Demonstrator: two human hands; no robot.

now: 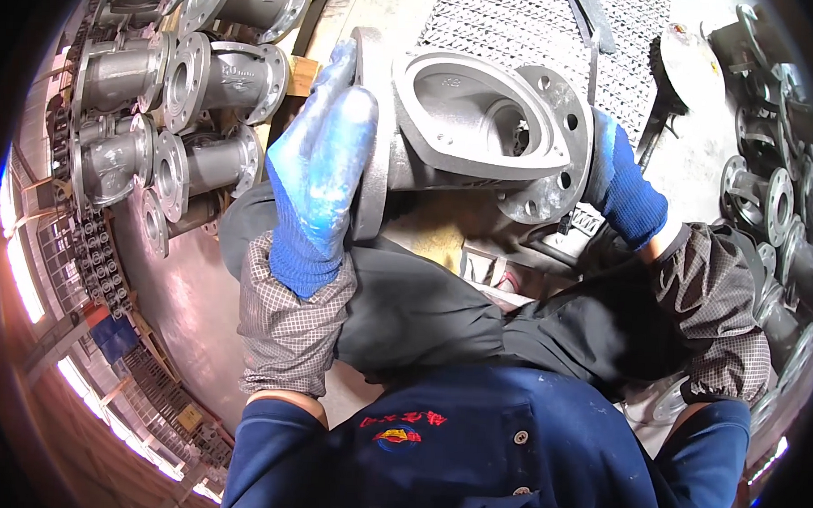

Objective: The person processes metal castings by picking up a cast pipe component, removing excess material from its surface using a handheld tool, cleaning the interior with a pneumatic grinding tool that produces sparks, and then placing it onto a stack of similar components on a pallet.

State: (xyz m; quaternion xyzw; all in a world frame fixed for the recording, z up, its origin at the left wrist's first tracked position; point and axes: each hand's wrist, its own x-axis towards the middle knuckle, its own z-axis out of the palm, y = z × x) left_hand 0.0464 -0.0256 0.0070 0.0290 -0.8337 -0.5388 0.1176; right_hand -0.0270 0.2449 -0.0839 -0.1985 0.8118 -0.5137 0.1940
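Past the knees, the left hand presses, fingers straight, on 1 end of a grey valve; the right hand touches the other, its grip hidden. Behind: a patterned sheet, and leftward, stacked valves.

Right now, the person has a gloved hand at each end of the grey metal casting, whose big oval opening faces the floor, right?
Not quite: in the head view, the oval opening of the grey metal casting faces up toward the camera. The rest holds.
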